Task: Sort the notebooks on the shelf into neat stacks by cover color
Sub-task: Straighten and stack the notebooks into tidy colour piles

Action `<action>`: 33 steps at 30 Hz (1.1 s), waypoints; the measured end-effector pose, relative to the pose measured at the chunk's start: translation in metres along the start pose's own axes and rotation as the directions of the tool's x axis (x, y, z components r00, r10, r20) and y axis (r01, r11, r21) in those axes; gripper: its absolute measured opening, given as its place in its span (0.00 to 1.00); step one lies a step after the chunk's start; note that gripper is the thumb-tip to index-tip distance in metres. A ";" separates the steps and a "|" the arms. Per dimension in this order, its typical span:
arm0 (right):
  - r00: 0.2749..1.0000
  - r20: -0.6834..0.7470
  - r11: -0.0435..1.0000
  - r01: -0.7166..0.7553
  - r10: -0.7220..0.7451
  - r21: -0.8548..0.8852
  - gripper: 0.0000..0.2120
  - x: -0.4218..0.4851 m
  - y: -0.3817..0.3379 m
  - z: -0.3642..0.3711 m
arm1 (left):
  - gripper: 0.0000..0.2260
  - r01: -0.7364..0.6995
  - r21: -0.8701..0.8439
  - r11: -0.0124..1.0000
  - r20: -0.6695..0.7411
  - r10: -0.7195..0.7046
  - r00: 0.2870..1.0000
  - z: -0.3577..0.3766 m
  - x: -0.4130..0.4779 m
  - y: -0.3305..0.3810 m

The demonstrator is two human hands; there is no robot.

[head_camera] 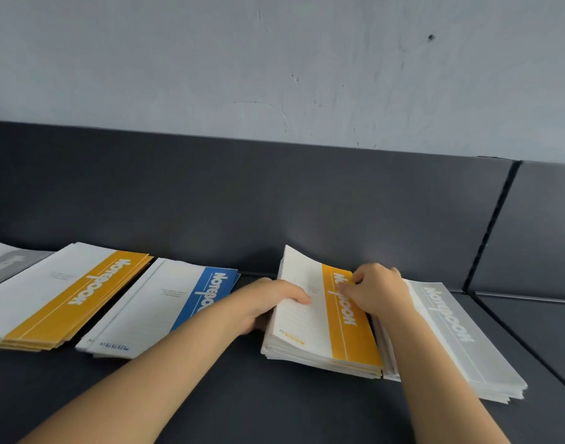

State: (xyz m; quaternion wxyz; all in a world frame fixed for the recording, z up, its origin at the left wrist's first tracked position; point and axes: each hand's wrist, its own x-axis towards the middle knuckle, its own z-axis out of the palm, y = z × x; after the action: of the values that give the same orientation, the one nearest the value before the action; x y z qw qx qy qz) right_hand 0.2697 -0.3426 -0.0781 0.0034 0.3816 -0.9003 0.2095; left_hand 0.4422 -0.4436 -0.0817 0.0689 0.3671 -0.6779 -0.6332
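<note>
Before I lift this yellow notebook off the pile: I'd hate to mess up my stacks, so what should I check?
1. Left hand grips the left edge of the yellow notebook: ok.
2. Right hand holds its yellow band: ok.
3. Only one notebook comes off the pile: cannot tell.
4. Yellow stack waits at the left to take it: ok.
5. That stack's edges line up: not ok, they fan out.
6. Blue stack, which lies between, stays out of the way: cannot tell; the left forearm crosses over it.
</note>
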 end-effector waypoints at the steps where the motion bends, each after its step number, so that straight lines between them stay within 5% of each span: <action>1: 1.000 -0.005 1.000 0.008 -0.008 -0.028 0.14 -0.001 0.000 0.001 | 0.18 -0.013 0.034 0.999 -0.013 0.013 1.000 -0.001 -0.001 0.001; 5: 1.000 -0.007 0.998 0.025 -0.025 -0.063 0.14 -0.005 -0.001 0.001 | 0.31 -0.010 0.331 0.944 -0.140 0.059 0.988 -0.015 -0.013 0.009; 11: 0.988 -0.084 0.989 0.137 -0.132 0.056 0.21 -0.022 -0.038 0.000 | 0.17 0.015 0.618 0.786 -0.296 0.215 0.931 -0.062 -0.043 0.012; 15: 0.961 -0.074 0.930 0.278 -0.268 0.242 0.19 -0.051 -0.100 0.009 | 0.18 0.232 0.709 0.666 -0.479 0.213 0.851 -0.109 -0.067 0.000; 19: 0.936 -0.008 0.912 0.346 -0.353 0.220 0.15 -0.075 -0.163 0.034 | 0.15 0.313 0.680 0.663 -0.524 0.141 0.840 -0.145 -0.083 -0.018; 23: 0.965 0.222 0.957 0.076 -0.141 0.279 0.18 -0.075 -0.193 0.070 | 0.25 0.254 0.530 0.809 -0.477 0.036 0.878 -0.161 -0.085 -0.030; 27: 0.982 0.185 0.949 -0.100 0.045 0.299 0.29 -0.077 -0.200 0.084 | 0.31 0.120 0.249 0.961 -0.394 -0.012 0.919 -0.169 -0.080 -0.035; 33: 0.989 0.094 0.947 -0.135 0.112 0.292 0.17 -0.068 -0.190 0.089 | 0.26 0.089 0.031 0.996 -0.233 -0.080 0.969 -0.177 -0.067 -0.041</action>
State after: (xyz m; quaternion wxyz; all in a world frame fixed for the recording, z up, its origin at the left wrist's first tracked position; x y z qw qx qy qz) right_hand 0.4625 -0.4474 -0.1000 -0.1014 0.3284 -0.8800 0.3278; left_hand 0.6057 -0.5442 -0.0604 0.1129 0.4683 -0.6618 -0.5744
